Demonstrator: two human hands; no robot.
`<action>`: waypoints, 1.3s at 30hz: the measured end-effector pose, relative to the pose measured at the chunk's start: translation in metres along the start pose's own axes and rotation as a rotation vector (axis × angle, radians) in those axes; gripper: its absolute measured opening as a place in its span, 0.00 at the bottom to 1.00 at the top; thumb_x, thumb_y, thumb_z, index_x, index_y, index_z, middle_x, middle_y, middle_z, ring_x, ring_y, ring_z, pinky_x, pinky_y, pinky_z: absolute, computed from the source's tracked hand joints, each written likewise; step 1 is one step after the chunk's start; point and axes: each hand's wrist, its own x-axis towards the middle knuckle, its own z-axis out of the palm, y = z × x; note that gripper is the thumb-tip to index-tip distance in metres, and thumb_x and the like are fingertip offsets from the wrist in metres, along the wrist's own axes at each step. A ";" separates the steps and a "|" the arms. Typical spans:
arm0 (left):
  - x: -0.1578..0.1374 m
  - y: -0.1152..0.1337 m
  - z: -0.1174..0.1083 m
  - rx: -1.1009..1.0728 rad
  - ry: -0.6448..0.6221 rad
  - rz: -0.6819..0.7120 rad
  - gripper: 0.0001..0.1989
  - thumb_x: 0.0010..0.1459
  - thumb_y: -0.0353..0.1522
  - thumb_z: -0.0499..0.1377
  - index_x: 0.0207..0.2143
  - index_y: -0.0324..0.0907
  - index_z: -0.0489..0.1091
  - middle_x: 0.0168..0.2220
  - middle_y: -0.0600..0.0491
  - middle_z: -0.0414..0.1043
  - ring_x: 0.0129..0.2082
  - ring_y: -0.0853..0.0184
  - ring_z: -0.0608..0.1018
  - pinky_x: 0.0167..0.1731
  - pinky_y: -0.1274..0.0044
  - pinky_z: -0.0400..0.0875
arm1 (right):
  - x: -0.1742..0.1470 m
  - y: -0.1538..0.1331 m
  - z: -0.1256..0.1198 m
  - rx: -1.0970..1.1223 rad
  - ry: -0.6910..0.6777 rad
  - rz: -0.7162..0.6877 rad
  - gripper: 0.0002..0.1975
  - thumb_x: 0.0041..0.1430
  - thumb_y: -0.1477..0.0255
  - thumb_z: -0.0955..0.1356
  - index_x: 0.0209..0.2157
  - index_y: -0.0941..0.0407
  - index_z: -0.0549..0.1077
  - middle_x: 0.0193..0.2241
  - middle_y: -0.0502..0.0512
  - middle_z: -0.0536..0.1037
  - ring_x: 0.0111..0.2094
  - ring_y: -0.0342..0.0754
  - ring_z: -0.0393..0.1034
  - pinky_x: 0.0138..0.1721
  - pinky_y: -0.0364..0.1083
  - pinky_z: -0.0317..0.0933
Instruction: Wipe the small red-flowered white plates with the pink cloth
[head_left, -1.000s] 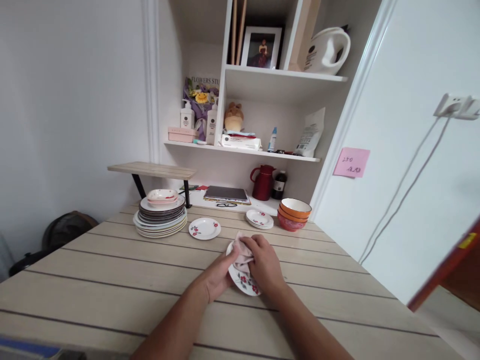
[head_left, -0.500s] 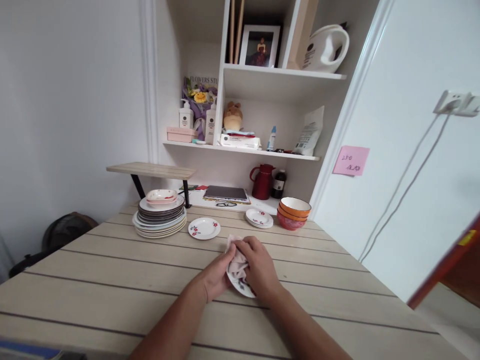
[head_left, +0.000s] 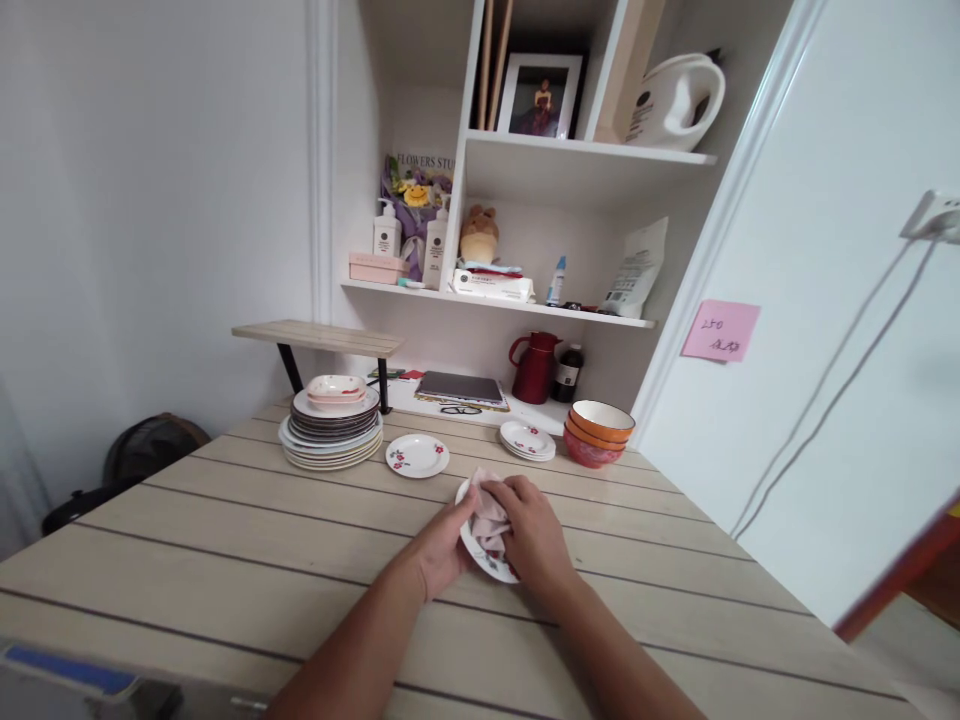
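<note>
Left grip (head_left: 445, 550) on plate (head_left: 487, 566) — cloth (head_left: 490, 522) shifted

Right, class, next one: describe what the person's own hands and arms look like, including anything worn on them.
Both the left hand and the right hand are ungloved. No ring shows on the visible fingers, though some are hidden. The left forearm and right forearm show no sleeve, watch or bracelet.
</note>
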 end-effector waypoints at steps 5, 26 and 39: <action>-0.001 0.002 0.002 0.006 -0.015 -0.008 0.26 0.60 0.47 0.56 0.51 0.37 0.71 0.43 0.42 0.79 0.46 0.56 0.79 0.47 0.68 0.69 | -0.001 -0.011 -0.003 0.090 -0.004 -0.079 0.29 0.48 0.85 0.62 0.52 0.51 0.72 0.43 0.57 0.71 0.43 0.51 0.65 0.46 0.47 0.59; -0.001 0.005 -0.005 -0.067 -0.035 0.003 0.29 0.60 0.46 0.57 0.57 0.38 0.67 0.49 0.39 0.76 0.48 0.54 0.78 0.47 0.65 0.70 | -0.001 -0.006 0.000 0.037 -0.023 -0.087 0.29 0.48 0.86 0.63 0.50 0.49 0.74 0.41 0.56 0.72 0.42 0.51 0.66 0.45 0.47 0.58; -0.004 0.003 0.003 -0.076 -0.061 0.017 0.28 0.61 0.44 0.57 0.59 0.39 0.66 0.50 0.40 0.76 0.51 0.55 0.77 0.53 0.66 0.66 | 0.001 0.015 -0.001 -0.019 0.056 0.078 0.31 0.48 0.86 0.62 0.52 0.51 0.73 0.45 0.59 0.70 0.45 0.53 0.65 0.47 0.50 0.57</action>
